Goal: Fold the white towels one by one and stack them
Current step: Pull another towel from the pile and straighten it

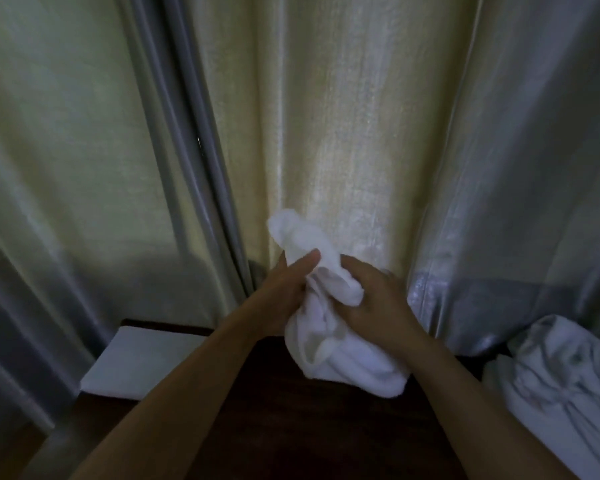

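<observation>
Reaching forward over the dark wooden table [291, 427], our two forearms meet at a crumpled white towel [329, 337] held up in the air above it. Our left hand [288, 289] grips the towel from the left side, thumb laid across the cloth near its upper twist. Our right hand [378, 299] clutches it from the right, fingers curled into the bunched middle. Between the two hands the towel rises in a rumpled peak above the thumb; below them its bulk sags in loose folds, lower edge hanging close to the tabletop. We cannot tell whether it touches the wood.

Left of our left forearm, a folded white towel [139, 362] lies flat on the table's far left corner, well apart from the held one. At the right edge sits a heap of unfolded white towels [561, 382], creased and piled, just beyond our right forearm.

Behind everything hang curtains [343, 133], pale cream panels with grey satin folds, reaching down behind the table's back edge.
</observation>
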